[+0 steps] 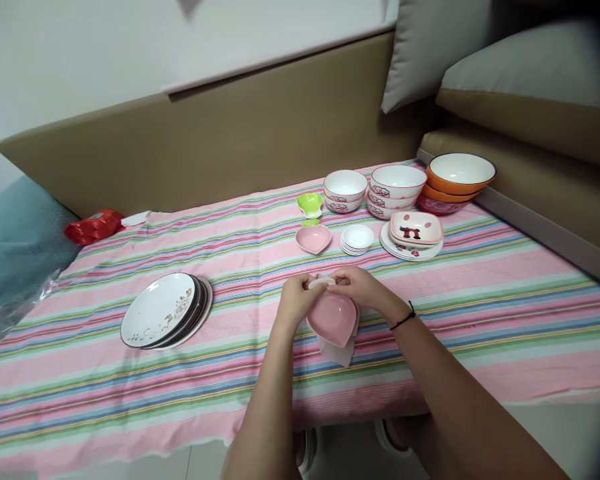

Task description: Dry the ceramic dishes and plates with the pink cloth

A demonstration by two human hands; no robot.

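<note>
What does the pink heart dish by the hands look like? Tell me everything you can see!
The pink heart dish is shallow, with smooth sides and a point aimed back toward the person. It looks like shiny glazed ceramic. It is face up, above a pale sheet that peeks out from under it. At its far edge, the left hand and right hand pinch a small white piece. The hands hide that edge, so I can't tell whether the piece is part of the dish.

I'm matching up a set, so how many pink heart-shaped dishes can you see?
2. One pink heart-shaped dish is by the left hand and right hand; the other pink dish is farther back, just left of the stacked small white dishes. More could be hidden underneath.
</note>
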